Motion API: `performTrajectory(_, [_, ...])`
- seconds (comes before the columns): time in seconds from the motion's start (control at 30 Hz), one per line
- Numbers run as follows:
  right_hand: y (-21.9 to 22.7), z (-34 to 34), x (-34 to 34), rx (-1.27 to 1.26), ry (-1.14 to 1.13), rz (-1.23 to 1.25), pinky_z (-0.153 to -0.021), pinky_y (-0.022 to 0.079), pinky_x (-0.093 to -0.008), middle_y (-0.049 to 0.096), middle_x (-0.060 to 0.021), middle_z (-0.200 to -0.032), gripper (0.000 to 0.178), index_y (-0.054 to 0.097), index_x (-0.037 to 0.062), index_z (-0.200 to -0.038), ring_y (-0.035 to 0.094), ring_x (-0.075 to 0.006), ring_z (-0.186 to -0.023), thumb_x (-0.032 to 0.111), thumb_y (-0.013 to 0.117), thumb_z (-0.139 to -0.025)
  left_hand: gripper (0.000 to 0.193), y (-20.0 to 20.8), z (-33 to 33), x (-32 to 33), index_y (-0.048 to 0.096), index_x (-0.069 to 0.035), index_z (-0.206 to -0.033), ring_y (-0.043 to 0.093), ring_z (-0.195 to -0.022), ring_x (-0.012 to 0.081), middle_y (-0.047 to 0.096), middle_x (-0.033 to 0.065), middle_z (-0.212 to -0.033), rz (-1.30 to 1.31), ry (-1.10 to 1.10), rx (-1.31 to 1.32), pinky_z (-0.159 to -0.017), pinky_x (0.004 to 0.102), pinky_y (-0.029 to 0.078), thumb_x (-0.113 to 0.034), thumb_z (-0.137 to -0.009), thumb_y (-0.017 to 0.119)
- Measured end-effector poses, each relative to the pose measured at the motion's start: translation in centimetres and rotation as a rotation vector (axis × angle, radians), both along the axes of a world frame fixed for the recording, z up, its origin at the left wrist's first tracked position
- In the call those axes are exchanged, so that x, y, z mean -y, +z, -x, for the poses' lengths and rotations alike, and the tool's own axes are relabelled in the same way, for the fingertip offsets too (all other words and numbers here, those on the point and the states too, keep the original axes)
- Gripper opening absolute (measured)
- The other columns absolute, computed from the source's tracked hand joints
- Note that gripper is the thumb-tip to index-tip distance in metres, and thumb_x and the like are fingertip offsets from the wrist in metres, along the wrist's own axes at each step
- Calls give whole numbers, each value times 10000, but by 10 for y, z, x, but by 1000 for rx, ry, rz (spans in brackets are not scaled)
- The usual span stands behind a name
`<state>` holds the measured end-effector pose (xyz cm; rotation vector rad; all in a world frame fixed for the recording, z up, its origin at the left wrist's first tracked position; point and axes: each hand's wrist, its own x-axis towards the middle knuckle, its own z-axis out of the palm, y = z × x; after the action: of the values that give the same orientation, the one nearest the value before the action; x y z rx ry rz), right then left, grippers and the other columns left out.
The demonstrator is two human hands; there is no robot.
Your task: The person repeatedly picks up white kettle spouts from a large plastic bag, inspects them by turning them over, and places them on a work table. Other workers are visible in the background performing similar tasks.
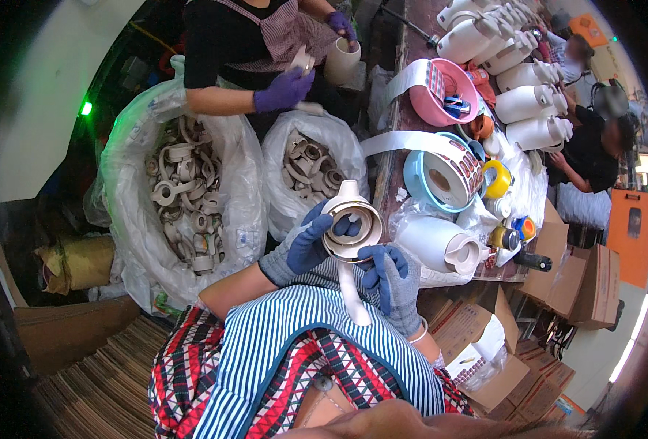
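Head view: cream jug lid (351, 228), round, long handle, both gloved hands.

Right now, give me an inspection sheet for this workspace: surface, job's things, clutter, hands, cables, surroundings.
Surface: long bench, crowded along its length.
Job's things: cream ring-shaped part with handle, held above the lap.
Clutter: pink basin, blue sticker roll, yellow tape roll, white jugs, one jug lying down.
Hands: left hand and right hand, both in blue gloves, both grip the part.
Cables: nothing seen.
Surroundings: two clear bags of cream parts, a co-worker's purple-gloved hand, cardboard boxes at the right.
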<state>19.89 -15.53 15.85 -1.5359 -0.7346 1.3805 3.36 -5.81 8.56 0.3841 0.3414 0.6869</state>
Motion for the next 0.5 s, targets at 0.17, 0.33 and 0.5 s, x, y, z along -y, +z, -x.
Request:
performTrajectory(0.17, [-11,-11,-1,439,154,-81,-588,470,-269,650,-89,-748,201,665,-21,-980,586,-128,-623,170,614,-944,669,-7,1,3,382,-48,-1423,564,-1215,183,550,93,-1329,67,-18,-58,-1058,338,451,-456,-942,607])
performTrajectory(0.33, [0,-9,-3,733,156,19,-737,511,-320,646,-132,-859,280,640,29,-1114,646,-257,-778,177,672,-879,629,-10,0,0,403,-57,-1410,561,-1206,166,546,78,-1333,-30,-39,-77,-1057,332,447,-465,-963,574])
performTrajectory(0.5, [-11,-11,-17,919,177,-411,-998,447,-416,574,-201,-1233,526,528,17,-1332,563,-351,-1161,163,666,-845,625,-12,1,0,408,-60,-1415,545,-1219,154,539,70,-1341,-57,-45,-87,-1066,331,432,-479,-973,548])
